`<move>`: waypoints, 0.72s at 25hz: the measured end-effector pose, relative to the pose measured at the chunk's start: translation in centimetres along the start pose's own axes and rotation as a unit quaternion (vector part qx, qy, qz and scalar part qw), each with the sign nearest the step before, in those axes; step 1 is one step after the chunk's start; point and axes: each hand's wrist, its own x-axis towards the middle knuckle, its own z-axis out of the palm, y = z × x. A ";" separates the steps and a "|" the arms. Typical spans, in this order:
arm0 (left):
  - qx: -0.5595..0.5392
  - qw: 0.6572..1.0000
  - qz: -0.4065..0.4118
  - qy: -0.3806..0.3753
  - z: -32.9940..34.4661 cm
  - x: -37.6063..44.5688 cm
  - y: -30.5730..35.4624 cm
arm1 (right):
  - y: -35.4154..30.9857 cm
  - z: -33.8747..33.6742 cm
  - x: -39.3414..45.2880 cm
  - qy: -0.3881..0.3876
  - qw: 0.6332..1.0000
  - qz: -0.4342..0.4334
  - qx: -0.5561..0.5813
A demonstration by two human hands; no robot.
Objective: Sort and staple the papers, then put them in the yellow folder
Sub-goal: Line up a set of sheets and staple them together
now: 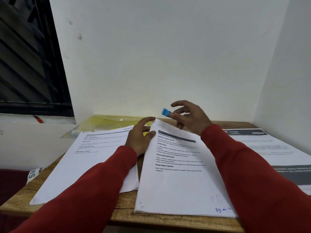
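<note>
We get soft, even indoor light, a bit dim, with a cool greenish cast on the wall [168,56]. The brightest patch sits low on the wall just above the yellow folder [114,122], which glows from it. The window [28,56] at upper left is dark, no daylight from there. Shadows are weak and diffuse under the hands and sleeves. No hard glare on the papers. The middle sheet [178,174] is sharp, print readable. The right sheet [269,148] and left sheet [87,158] smear toward the edges. Wide-angle bending shows on the desk edge [151,221] and window frame.
</note>
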 end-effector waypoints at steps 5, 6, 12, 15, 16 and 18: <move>-0.008 1.000 -0.023 -0.001 0.1 0.3 -0.3 | 1.1 1.2 0.0 -0.024 0.999 -0.005 -0.044; 0.004 1.000 -0.024 0.003 0.1 0.4 -0.4 | 1.5 1.2 0.1 -0.026 0.996 -0.006 -0.079; 0.027 0.999 -0.035 0.000 0.2 0.7 -0.6 | 2.7 0.0 0.8 -0.004 0.970 -0.010 -0.242; 0.036 0.998 -0.055 -0.018 0.1 0.4 -0.4 | 4.9 -0.7 0.9 0.006 0.959 0.023 -0.282; 0.045 0.997 -0.059 -0.025 0.1 0.3 -0.5 | 5.8 -0.7 0.9 -0.001 0.954 0.038 -0.296; 0.065 0.996 -0.058 -0.033 0.1 0.3 -0.5 | 7.0 -0.2 0.9 -0.008 0.945 0.053 -0.323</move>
